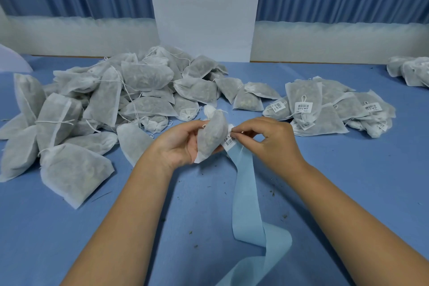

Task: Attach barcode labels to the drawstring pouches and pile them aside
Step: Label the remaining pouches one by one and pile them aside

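On the blue worktop [348, 181], a large loose heap of unlabelled pouches [111, 104] is seen to the left of and behind the held pouch [212, 134]. They are white non-woven drawstring bags with a dark filling. The held pouch, a bag of the same kind, is kept above the worktop with its tied neck pointing away from the person.

It is gripped by the left hand [178, 144] from its left side. The thumb is laid over its upper part and the other fingers are curled under it, mostly hidden.

Just to the right of the held pouch, a small white barcode label [229, 141] is touching its edge. A long light blue backing strip [246, 193] hangs from this label down to the worktop, where it is folded over.

The label is pinched at its top by the right hand [271, 144]. The thumb and the first fingers [246, 124] are closed together on it and the remaining fingers are bent.

Further right of the held pouch, well apart from it, a pile of labelled pouches [325, 109] is lying. A few more white pouches [411, 71] are seen beyond, at the far right edge.
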A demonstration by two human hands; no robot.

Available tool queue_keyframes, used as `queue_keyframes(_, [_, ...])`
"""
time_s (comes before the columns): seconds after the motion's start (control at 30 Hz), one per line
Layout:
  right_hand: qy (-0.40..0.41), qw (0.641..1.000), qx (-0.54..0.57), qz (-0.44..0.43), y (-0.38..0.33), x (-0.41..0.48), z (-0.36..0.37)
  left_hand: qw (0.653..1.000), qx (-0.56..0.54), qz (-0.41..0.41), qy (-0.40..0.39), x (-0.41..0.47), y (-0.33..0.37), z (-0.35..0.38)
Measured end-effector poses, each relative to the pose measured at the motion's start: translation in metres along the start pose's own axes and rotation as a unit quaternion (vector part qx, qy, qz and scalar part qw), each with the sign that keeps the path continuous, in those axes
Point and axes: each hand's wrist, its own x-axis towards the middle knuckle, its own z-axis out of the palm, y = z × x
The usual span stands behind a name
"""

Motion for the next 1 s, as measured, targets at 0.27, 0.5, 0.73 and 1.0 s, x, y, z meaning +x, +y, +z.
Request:
queue_keyframes(0.27, [-0.119,0.993,0.017,0.009,0.0008,0.0,-0.0003,0.999,-0.05,0.005,-0.006,-0.0005,0.0007,-0.001])
queue_keyframes(0.5, [-0.073,0.993,-0.065,-0.073,-0.0039,0.0016,-0.0012,0.998,-0.066,0.003,-0.006,-0.0017,0.0001,0.0017])
queue_keyframes(0.73, [-0.055,0.994,-0.052,-0.073,-0.006,0.0009,0.001,0.999,-0.045,0.004,-0.009,-0.0047,-0.0001,0.0039])
queue_keyframes(1.0, [-0.027,0.999,-0.02,-0.01,-0.0073,-0.0001,0.0037,1.0,-0.008,0.003,0.006,-0.0036,0.0008,0.0027])
